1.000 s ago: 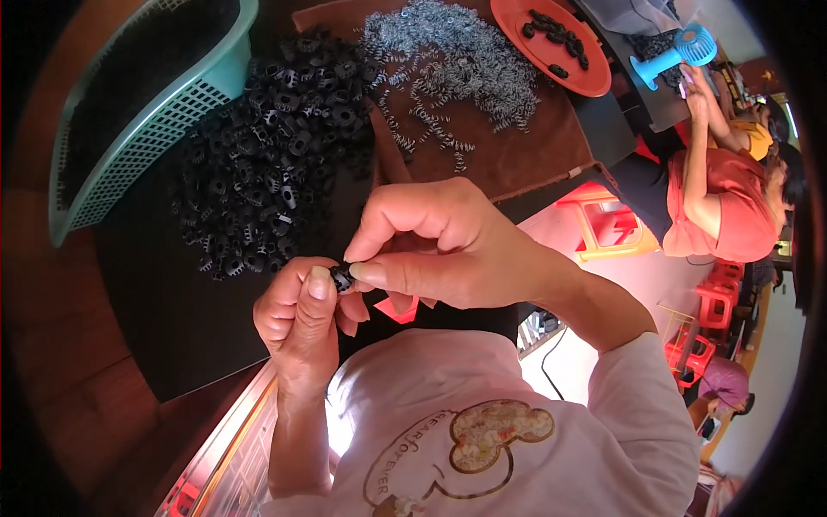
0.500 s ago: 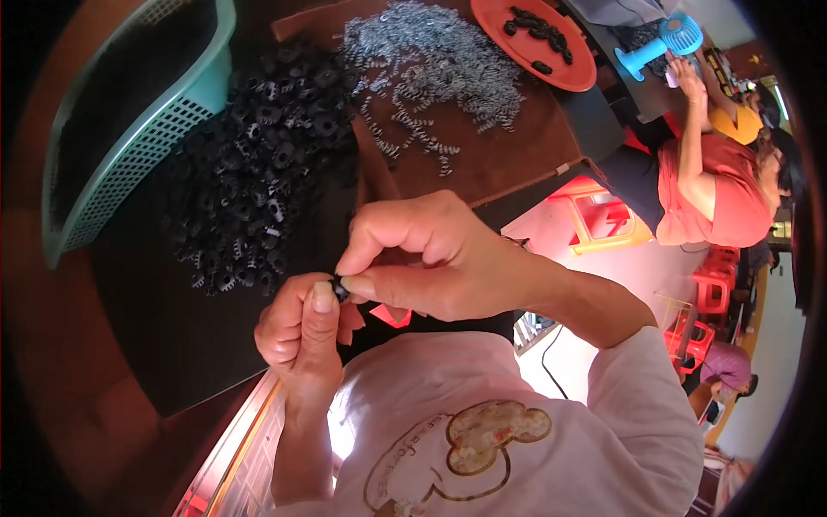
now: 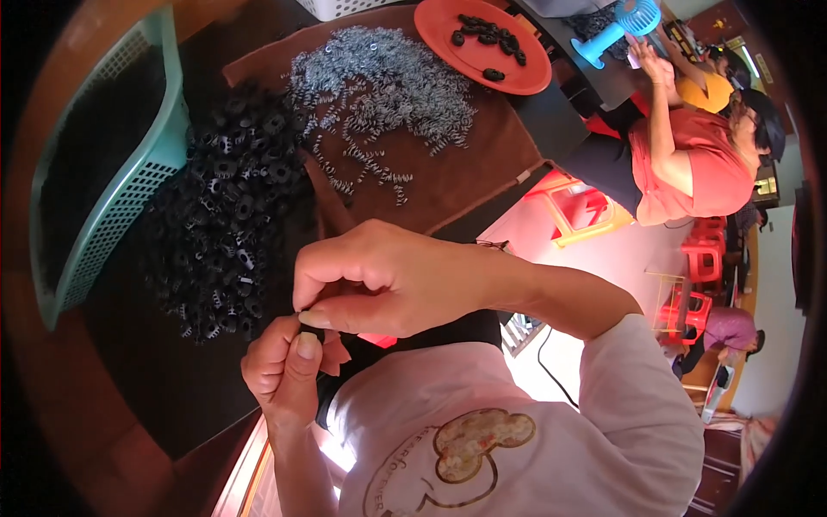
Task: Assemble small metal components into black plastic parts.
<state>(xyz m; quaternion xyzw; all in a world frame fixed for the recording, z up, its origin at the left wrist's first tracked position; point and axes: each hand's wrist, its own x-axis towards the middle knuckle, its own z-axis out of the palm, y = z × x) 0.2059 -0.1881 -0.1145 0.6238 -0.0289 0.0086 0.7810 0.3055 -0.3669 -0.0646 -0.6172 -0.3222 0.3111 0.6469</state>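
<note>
Small black part, mostly hidden, pinched between both hands above the surface's near edge, left hand curled shut on it, right hand fingertips closed on it, pile of black toothed parts and heap of metal springs beyond

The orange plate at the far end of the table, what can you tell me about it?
The orange plate is round and shallow, with a smooth look like plastic. It lies flat at the far right end of the brown table, just beyond the heap of small metal springs. A handful of small black parts lies in it, mostly toward its far side, with one apart nearer the middle. No hand touches it; a blue fan stands just behind it.
</note>
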